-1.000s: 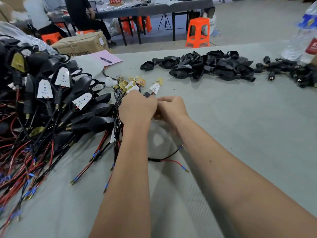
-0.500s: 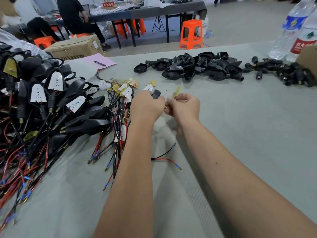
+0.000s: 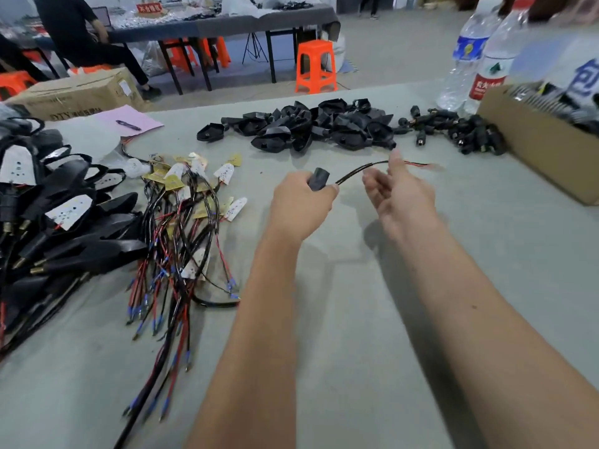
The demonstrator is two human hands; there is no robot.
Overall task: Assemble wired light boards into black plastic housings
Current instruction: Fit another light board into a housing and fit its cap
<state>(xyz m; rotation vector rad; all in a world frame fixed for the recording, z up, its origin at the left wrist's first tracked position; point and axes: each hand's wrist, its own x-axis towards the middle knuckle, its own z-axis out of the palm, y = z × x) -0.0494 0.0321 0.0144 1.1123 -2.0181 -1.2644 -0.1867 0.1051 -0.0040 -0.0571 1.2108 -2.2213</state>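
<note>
Above the middle of the bench (image 3: pixel 356 319), the left hand (image 3: pixel 299 202) grips a black housing (image 3: pixel 318 179); its wire (image 3: pixel 363 169) passes the right hand (image 3: pixel 400 189), whose fingers are loose and open.

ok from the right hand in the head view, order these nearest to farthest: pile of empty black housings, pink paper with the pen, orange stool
1. The pile of empty black housings, on the table just beyond the right hand.
2. The pink paper, far across the table to the left, at its back edge.
3. The orange stool, off the table on the floor behind it.
</note>
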